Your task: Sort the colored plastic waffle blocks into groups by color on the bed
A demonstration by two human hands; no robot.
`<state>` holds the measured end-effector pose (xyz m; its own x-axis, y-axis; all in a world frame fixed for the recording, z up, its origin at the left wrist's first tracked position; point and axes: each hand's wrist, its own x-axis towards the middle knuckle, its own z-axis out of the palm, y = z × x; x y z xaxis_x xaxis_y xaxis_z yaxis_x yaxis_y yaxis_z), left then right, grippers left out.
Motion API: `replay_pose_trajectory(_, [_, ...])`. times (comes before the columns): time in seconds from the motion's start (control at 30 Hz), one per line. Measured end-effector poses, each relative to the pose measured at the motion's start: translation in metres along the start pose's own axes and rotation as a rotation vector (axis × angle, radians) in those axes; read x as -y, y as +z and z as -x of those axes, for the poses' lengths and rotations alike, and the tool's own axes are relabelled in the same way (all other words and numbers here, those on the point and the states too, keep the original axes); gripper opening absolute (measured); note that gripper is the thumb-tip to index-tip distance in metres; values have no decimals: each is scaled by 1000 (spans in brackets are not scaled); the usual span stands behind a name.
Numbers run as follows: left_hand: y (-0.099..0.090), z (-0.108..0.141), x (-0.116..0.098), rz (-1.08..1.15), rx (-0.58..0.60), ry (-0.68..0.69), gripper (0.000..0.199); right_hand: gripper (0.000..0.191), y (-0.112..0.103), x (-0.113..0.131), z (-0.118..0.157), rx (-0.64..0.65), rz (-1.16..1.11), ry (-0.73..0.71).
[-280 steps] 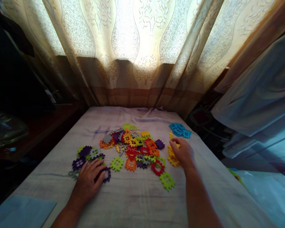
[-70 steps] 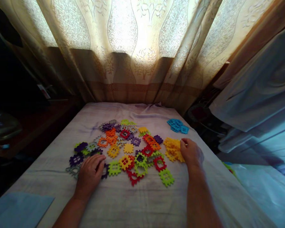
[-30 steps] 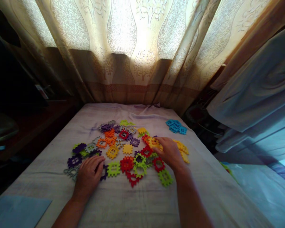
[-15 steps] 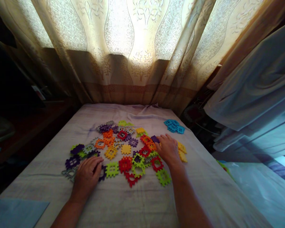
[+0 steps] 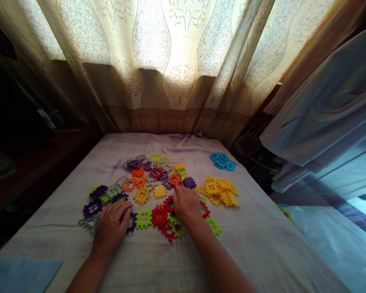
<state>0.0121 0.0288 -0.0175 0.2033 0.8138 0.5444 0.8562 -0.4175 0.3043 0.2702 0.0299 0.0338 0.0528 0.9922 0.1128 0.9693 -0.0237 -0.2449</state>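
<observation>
Colourful toothed plastic pieces lie spread over a cloth-covered table. My left hand (image 5: 113,221) rests at the pile's left front, fingers slightly bent, over grey and dark purple pieces (image 5: 92,208), holding none. My right hand (image 5: 186,203) reaches into the middle, fingers down over red and green pieces; a bit of red shows at its fingertips, and what they hold is hidden. An orange piece (image 5: 175,179) and a purple piece (image 5: 189,182) lie just beyond it. A lime piece (image 5: 143,218) and red pieces (image 5: 160,215) sit between my hands.
Yellow pieces (image 5: 221,190) form a heap right of my right hand, with blue pieces (image 5: 222,161) behind them. A light blue sheet (image 5: 21,273) lies at the front left corner. A curtain (image 5: 179,93) hangs behind the table (image 5: 158,268); garments hang at the right.
My right hand has moved left from beside the yellow heap to the red and green pieces, uncovering the heap. The orange and red pieces near it have shifted. My left hand has stayed put.
</observation>
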Motion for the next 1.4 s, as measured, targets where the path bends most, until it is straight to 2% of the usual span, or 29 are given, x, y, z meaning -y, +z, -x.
replay_pose_trajectory(0.07, [0, 0, 0, 0, -5, 1, 30, 39, -4, -4, 7, -24, -17, -27])
replay_pose_trajectory(0.17, [0, 0, 0, 10, -12, 3, 29, 39, -6, -26, 18, -84, -12, -13])
replay_pose_trajectory(0.27, [0, 0, 0, 12, -10, 10, 29, 37, 3, -54, 33, -127, -14, 6])
replay_pose_trajectory(0.33, [0, 0, 0, 11, -11, 15, 29, 38, 15, -64, 41, -161, -36, 19])
replay_pose_trajectory(0.4, [1, -1, -1, 10, -18, 17, 29, 41, 28, -64, 46, -194, -85, 12])
replay_pose_trajectory(0.5, [0, -1, -2, 10, -17, 3, 29, 42, 41, -50, 44, -217, -192, -70])
replay_pose_trajectory(0.6, [-1, 0, -3, 13, -17, -16, 28, 41, 42, -44, 37, -225, -274, -132])
replay_pose_trajectory(0.7, [-2, 0, -3, 14, -21, -27, 28, 40, 37, -55, 28, -249, -296, -117])
replay_pose_trajectory(0.87, [-1, 0, -5, 13, -5, -37, 27, 41, 24, -67, 7, -258, -121, -23])
replay_pose_trajectory(1.0, [-1, 1, -6, 12, -11, -41, 27, 43, 14, -50, -15, -147, 48, 85])
replay_pose_trajectory(1.1, [-2, 1, -7, 15, -12, -47, 27, 42, 15, -38, -23, -97, 44, 72])
replay_pose_trajectory(1.27, [-3, 0, -8, 18, -17, -42, 27, 42, 28, -35, -8, -84, -36, -76])
replay_pose_trajectory(1.4, [-4, 0, -9, 21, -16, -39, 26, 42, 30, -55, 21, -180, -93, -124])
